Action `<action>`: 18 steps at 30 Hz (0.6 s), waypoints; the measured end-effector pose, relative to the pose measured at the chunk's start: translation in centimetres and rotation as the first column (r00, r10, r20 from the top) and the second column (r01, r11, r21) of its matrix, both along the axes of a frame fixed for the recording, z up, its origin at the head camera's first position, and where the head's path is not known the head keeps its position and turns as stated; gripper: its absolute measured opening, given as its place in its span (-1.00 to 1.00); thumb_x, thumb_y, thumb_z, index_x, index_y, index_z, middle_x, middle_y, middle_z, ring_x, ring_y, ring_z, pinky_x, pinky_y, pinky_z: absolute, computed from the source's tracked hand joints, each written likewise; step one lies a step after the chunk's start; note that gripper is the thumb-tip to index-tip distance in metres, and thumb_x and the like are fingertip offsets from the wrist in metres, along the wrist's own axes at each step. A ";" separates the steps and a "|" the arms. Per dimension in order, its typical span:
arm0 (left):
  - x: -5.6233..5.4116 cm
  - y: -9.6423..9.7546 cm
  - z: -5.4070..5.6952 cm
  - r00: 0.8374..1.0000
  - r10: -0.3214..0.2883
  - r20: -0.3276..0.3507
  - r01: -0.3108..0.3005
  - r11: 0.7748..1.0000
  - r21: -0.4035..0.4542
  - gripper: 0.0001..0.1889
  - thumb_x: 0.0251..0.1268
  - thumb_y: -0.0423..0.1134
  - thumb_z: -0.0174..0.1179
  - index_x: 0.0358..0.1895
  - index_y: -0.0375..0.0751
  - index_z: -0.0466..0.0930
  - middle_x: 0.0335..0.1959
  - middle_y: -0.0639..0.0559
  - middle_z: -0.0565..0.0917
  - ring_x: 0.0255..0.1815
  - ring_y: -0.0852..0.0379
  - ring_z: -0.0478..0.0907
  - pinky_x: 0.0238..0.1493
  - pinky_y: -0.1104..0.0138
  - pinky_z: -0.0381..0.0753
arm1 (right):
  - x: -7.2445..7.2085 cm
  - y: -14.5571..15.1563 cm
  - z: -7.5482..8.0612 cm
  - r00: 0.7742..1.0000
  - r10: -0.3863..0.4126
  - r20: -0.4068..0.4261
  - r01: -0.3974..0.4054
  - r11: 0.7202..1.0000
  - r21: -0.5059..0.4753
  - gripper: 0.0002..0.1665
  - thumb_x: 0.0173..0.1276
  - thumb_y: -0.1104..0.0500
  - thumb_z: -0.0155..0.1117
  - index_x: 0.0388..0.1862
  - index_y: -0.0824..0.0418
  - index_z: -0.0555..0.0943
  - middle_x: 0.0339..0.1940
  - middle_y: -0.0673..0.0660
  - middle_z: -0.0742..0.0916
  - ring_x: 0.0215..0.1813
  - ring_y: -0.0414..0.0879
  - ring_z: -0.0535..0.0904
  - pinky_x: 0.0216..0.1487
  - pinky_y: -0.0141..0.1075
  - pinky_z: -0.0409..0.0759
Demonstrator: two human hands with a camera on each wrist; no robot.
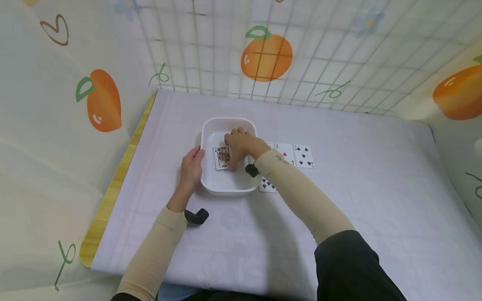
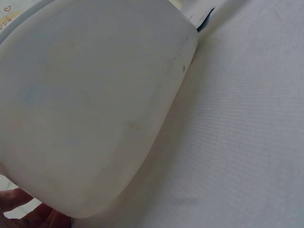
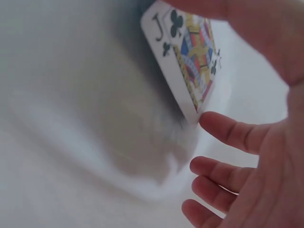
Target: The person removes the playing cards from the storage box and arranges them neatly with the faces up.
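Observation:
A white plastic tub [image 1: 227, 182] stands on the cloth-covered table, and my left hand [image 1: 191, 167] grips its left wall near the rim. In the left wrist view the tub's outer side [image 2: 95, 104] fills much of the picture, with a few fingertips [image 2: 40, 216] at its lower edge. Inside the tub is a small stack of playing cards [image 1: 221, 158], a jack of clubs [image 3: 194, 52] on top. My right hand [image 1: 242, 145] reaches in over the right wall and holds the stack between thumb and index finger [image 3: 228, 128]. The other fingers stay apart from the cards.
Right of the tub lie face-up cards in rows: a spade card [image 1: 304, 156], a heart card [image 1: 285, 152] and another spade card [image 1: 267, 185], partly hidden by my right arm and the tub. A white wire grid [image 1: 320, 62] stands along the back edge.

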State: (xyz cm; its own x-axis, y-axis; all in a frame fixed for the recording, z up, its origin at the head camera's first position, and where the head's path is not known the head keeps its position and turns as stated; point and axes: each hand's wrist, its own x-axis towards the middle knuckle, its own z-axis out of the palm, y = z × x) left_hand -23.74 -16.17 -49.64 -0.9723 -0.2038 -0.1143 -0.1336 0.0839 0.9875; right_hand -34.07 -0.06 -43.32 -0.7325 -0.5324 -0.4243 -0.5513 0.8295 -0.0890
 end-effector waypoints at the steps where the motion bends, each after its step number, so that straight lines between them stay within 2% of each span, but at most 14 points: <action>1: -0.1 0.0 0.0 1.000 0.003 0.000 -0.003 1.000 0.001 -0.49 0.57 -0.07 -0.11 0.41 -0.28 0.35 0.37 -0.16 0.45 0.38 -0.05 0.37 0.39 0.14 0.31 | 0.0 0.1 0.1 1.000 0.000 -0.001 0.000 1.000 -0.006 -0.01 -0.24 -0.24 0.65 0.14 0.15 0.45 0.06 0.14 0.48 0.10 0.03 0.27 0.15 -0.11 0.37; 9: -0.3 0.1 -0.2 1.000 0.008 -0.009 -0.008 1.000 -0.011 -0.49 0.56 -0.06 -0.10 0.40 -0.30 0.36 0.36 -0.19 0.45 0.36 -0.08 0.39 0.38 0.14 0.32 | 0.1 0.5 1.1 1.000 0.014 -0.027 -0.015 0.999 -0.041 0.02 -0.23 -0.26 0.64 0.15 0.17 0.43 0.08 0.16 0.47 0.11 0.04 0.27 0.18 -0.08 0.34; 18: 0.1 0.3 0.2 1.000 0.015 0.004 -0.015 1.000 -0.010 -0.50 0.57 -0.08 -0.11 0.40 -0.30 0.35 0.35 -0.21 0.46 0.33 -0.11 0.42 0.34 0.12 0.38 | 0.3 1.4 2.7 0.999 -0.002 -0.044 -0.001 0.998 -0.070 0.01 -0.20 -0.23 0.64 0.18 0.19 0.45 0.19 0.22 0.47 0.20 0.11 0.27 0.28 0.00 0.30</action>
